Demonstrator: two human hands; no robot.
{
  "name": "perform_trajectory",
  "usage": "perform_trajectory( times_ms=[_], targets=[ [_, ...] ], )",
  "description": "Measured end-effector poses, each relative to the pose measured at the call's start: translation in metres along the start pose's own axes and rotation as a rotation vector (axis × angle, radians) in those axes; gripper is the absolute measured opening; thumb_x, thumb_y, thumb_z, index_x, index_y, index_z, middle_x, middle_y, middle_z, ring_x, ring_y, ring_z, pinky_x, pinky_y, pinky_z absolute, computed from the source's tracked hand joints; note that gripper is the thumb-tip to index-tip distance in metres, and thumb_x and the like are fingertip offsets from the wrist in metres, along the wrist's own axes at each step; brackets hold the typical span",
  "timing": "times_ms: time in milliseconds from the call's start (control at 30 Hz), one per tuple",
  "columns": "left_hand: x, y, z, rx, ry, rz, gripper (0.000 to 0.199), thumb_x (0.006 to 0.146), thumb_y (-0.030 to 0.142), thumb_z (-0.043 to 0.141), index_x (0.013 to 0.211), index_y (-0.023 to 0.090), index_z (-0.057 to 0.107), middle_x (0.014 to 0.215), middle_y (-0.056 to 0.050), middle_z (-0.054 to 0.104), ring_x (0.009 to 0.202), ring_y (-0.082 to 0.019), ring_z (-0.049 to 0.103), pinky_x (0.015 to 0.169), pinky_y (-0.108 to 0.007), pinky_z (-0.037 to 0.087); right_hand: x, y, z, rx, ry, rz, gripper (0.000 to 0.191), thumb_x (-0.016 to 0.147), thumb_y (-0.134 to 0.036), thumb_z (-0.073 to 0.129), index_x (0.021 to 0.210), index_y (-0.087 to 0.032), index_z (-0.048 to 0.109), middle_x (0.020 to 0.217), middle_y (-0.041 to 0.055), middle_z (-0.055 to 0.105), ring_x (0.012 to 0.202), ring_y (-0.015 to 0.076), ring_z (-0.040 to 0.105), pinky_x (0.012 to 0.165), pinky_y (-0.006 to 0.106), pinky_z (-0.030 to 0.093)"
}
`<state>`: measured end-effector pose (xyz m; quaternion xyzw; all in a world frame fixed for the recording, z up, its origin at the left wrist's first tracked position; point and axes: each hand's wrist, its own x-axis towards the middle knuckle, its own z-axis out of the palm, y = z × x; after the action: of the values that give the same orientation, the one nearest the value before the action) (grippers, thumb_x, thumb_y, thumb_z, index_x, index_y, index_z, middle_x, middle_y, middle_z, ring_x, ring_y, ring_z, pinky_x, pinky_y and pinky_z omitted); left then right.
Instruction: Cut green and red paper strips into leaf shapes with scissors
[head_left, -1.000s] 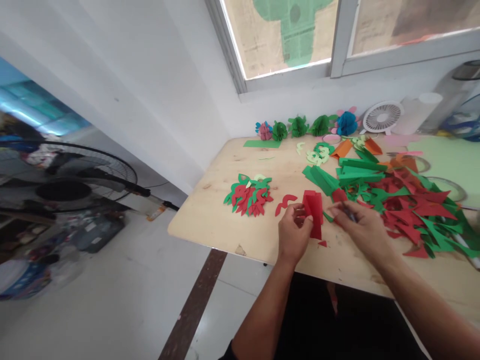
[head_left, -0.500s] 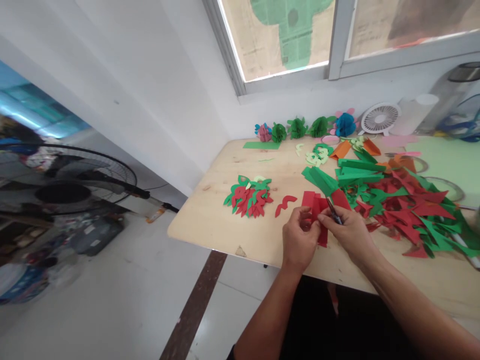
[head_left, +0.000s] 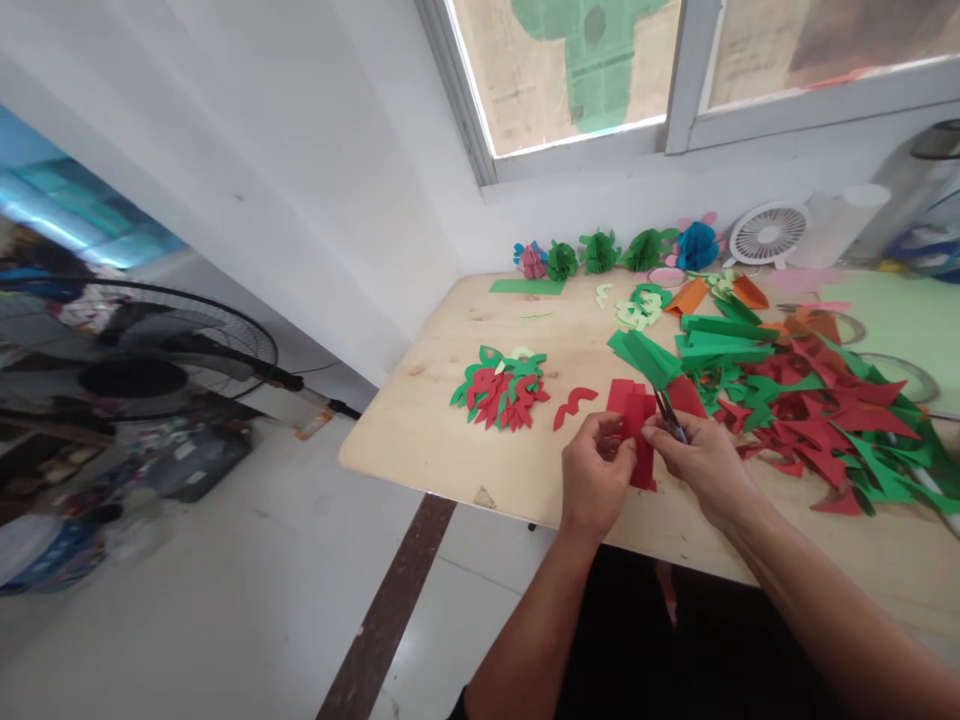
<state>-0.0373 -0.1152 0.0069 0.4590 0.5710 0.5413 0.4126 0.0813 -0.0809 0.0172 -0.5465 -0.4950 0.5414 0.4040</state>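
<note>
My left hand (head_left: 595, 470) pinches a folded strip of red paper (head_left: 636, 412) over the wooden table. Just right of it, my right hand (head_left: 697, 455) is closed around small scissors (head_left: 667, 412), their blades pointing up and away from me; its thumb is near the strip's right edge. More red paper lies under and behind the hands. A wavy red cutout (head_left: 574, 404) rests to the left, beside a pile of red and green cutouts (head_left: 504, 390).
Red and green scraps (head_left: 840, 410) cover the table's right side. Folded green strips (head_left: 720, 340) lie behind my hands. Paper figures (head_left: 600, 252) and a small white fan (head_left: 769, 235) stand along the wall. A large black fan (head_left: 135, 375) is at far left.
My hands have drawn slightly apart; the right thumb has moved right, off the middle of the red strip. The camera view has shifted a little.
</note>
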Motion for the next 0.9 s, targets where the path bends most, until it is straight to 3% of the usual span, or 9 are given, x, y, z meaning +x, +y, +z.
perform_trajectory(
  times_ms=[267,500,600,733,900],
  targets=[
    [-0.0016,-0.0006,-0.0001,-0.055,0.006,-0.03,0.026,0.073,0.015,0.059,0.099,0.017,0.06,0.093,-0.006,0.065,0.071,-0.012,0.06,0.066,-0.025,0.048,-0.0003,0.002,-0.0012,-0.044,-0.001,-0.082,0.025,0.067,-0.039,0.066,0.063,-0.018,0.054,0.049,-0.0078,0.035,0.043,0.0076,0.028,0.041,0.023,0.018],
    [-0.0035,0.0048,0.0023,-0.218,0.065,-0.08,0.029,0.066,0.016,0.065,0.095,0.018,0.06,0.079,-0.003,0.066,0.065,-0.012,0.06,0.062,-0.024,0.046,-0.0043,-0.0023,-0.0012,-0.109,0.016,-0.147,0.034,0.066,-0.041,0.066,0.052,-0.02,0.043,0.048,-0.0074,0.031,0.046,0.0083,0.027,0.044,0.024,0.021],
    [-0.0034,0.0065,0.0012,-0.331,0.049,-0.199,0.031,0.062,0.019,0.071,0.091,0.016,0.061,0.07,-0.002,0.065,0.06,-0.011,0.059,0.058,-0.022,0.045,-0.0034,-0.0017,-0.0009,-0.109,0.01,-0.131,0.031,0.066,-0.041,0.068,0.054,-0.019,0.049,0.049,-0.0065,0.035,0.047,0.0089,0.031,0.045,0.024,0.025],
    [-0.0026,0.0057,-0.0012,-0.409,-0.034,-0.337,0.023,0.06,0.028,0.074,0.071,0.013,0.062,0.059,-0.001,0.062,0.052,-0.009,0.054,0.051,-0.021,0.043,-0.0036,0.0005,-0.001,-0.048,0.005,-0.088,0.03,0.065,-0.043,0.07,0.058,-0.018,0.054,0.051,-0.0058,0.039,0.047,0.0089,0.033,0.045,0.023,0.027],
    [0.0002,0.0038,-0.0026,-0.444,0.091,-0.328,0.027,0.057,0.031,0.076,0.064,0.014,0.057,0.056,0.001,0.06,0.048,-0.008,0.051,0.049,-0.021,0.042,-0.0065,0.0019,-0.003,0.004,0.041,-0.042,0.03,0.067,-0.045,0.069,0.077,-0.017,0.064,0.05,-0.0074,0.035,0.043,0.0081,0.028,0.04,0.023,0.02]
  ],
)
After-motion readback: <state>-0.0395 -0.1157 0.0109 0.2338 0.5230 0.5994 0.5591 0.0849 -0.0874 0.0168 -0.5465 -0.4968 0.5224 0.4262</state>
